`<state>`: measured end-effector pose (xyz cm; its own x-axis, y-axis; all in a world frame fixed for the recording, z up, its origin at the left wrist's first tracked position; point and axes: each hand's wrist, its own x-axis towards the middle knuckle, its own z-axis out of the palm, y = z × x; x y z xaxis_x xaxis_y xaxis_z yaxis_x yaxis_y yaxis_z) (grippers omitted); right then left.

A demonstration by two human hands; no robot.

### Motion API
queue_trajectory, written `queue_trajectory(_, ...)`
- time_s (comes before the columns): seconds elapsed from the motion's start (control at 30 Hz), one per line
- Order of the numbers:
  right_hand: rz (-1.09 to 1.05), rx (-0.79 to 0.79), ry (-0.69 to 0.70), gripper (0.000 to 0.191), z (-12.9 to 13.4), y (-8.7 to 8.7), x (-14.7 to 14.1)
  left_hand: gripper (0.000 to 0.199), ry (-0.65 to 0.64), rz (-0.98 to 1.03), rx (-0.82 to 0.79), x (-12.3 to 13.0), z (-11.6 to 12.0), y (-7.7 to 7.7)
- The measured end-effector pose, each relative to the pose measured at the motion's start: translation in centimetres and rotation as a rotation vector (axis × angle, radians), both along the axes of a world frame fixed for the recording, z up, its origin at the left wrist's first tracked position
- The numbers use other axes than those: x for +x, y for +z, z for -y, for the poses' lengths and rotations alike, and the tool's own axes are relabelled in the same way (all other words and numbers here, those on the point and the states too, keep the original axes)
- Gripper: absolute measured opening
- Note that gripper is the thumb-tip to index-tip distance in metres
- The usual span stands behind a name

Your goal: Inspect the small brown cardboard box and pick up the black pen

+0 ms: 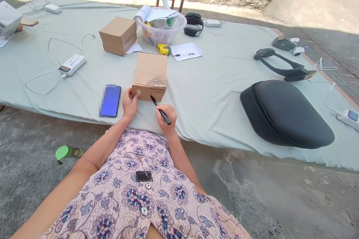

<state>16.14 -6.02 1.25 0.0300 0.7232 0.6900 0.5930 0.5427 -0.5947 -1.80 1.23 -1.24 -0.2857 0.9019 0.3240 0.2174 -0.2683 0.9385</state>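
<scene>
A small cardboard box stands near the front edge of the cloth-covered table, with dark pen lines across its top and front edge. My left hand holds its left front corner, the thumb on the front face beside a small pale printed mark. In my right hand is a black marker pen, gripped between thumb and fingers. Its tip points at the front face of the box; whether it touches the cardboard I cannot tell. A phone with a blue screen lies to the left of my left hand.
Behind the box stand another carton, a plastic basin of papers and bottles, a yellow tape measure and a written sheet. White power banks with cables lie left. A black case and headset lie right.
</scene>
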Motion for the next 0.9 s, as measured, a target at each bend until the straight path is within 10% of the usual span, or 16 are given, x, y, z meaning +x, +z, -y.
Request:
queue_trajectory(0.17,-0.150,0.110,-0.324,0.023,0.5,-0.5,1.4,0.040,-0.003,0.031,-0.021,-0.1,-0.1,-0.2)
queue_trajectory(0.37,-0.238,0.251,-0.385,0.017,0.0,0.4,3.2,0.038,0.005,0.076,-0.017,0.0,0.3,0.2)
queue_trajectory(0.63,0.159,-0.229,-0.450,0.053,-5.4,0.5,6.7,0.039,0.163,-0.001,0.018,-1.0,1.9,2.4)
queue_trajectory(0.9,0.250,-0.405,-0.633,0.046,-5.9,-2.7,6.9,0.059,0.460,-0.705,-0.266,-9.5,3.2,6.0)
